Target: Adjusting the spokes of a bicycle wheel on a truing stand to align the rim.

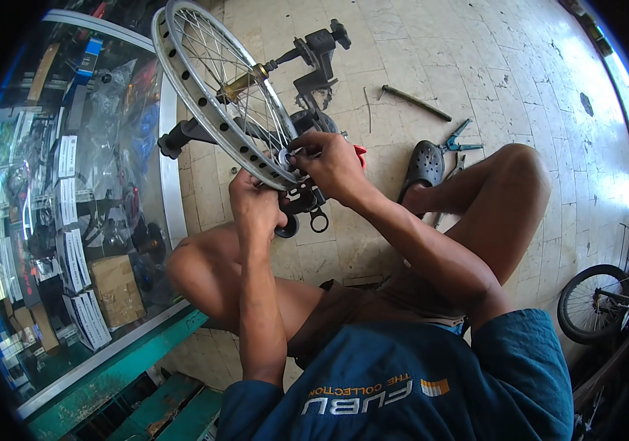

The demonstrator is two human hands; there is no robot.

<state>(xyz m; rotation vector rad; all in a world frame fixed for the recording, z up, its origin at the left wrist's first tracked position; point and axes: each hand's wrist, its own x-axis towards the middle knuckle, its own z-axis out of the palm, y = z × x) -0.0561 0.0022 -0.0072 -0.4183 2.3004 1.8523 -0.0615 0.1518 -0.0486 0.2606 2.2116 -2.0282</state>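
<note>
A silver spoked wheel rim (182,81) with a gold hub (240,88) sits in a black truing stand (317,53). My left hand (256,206) grips the lower edge of the rim from beneath, fingers curled. My right hand (333,163) is closed on a small silvery round tool (283,157) against the spokes just inside the lower rim. The tool's shape is partly hidden by my fingers. A black ring-shaped part of the stand (320,224) shows below my hands.
A glass display case (109,220) of packaged parts runs along the left, above a green bench (109,367). A metal bar (416,103), blue-handled pliers (455,140) and other tools lie on the tiles by my clog (425,165). A bicycle wheel (572,301) is at right.
</note>
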